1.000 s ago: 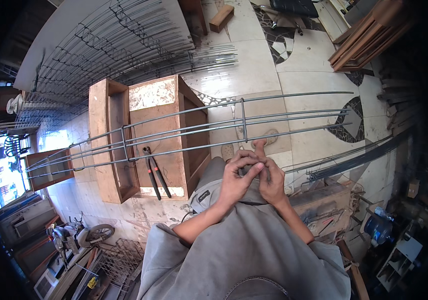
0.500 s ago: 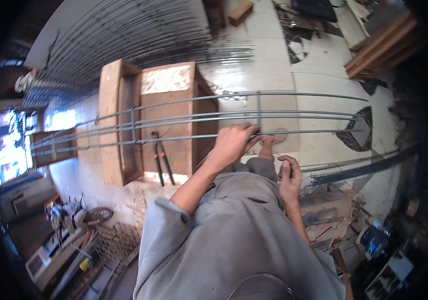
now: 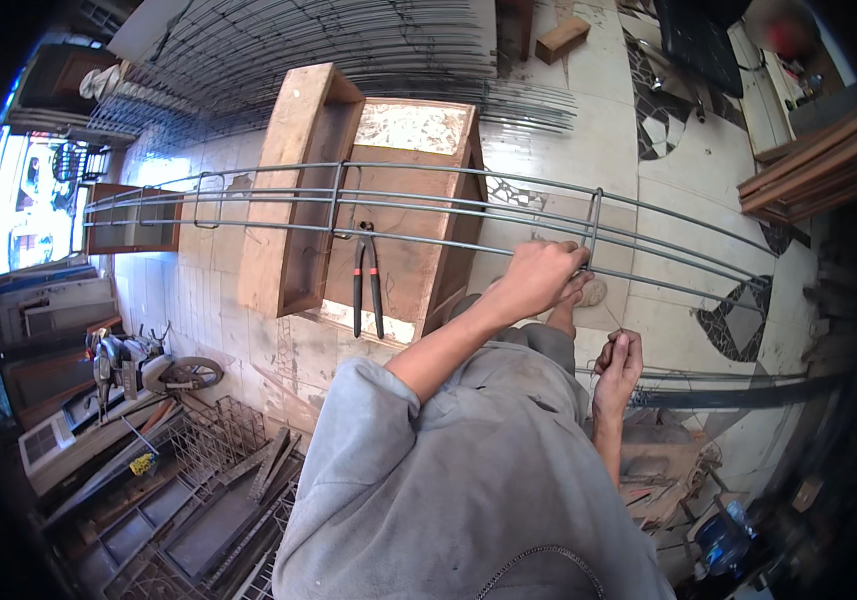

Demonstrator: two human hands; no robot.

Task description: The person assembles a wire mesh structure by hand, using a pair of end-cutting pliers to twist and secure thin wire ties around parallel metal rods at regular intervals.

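A long cage of thin steel rods (image 3: 418, 236) with square wire stirrups stretches left to right in front of me. At the right-hand stirrup (image 3: 593, 228), my left hand (image 3: 545, 273) closes its fingers where the stirrup meets the nearest rod. My right hand (image 3: 618, 368) is below and to the right, apart from the cage, its thumb and fingers pinched together. A thin tie wire (image 3: 610, 312) runs up from that pinch toward the left hand. Pincers (image 3: 366, 280) with dark, red-banded handles lie on the wooden stand, their jaws by the nearest rod.
Beneath the cage stands a wooden box-like support (image 3: 293, 170), with a smaller wooden frame (image 3: 133, 220) farther left. Many rods (image 3: 348, 60) are stacked at the back. A motorcycle (image 3: 138, 360) and metal scraps lie lower left; a wood block (image 3: 562, 40) is on the tiled floor.
The view has swung, so the scene sits farther right. My right hand has closed into a pinch, and a wire now shows at it. My left hand stays at the right-hand stirrup.
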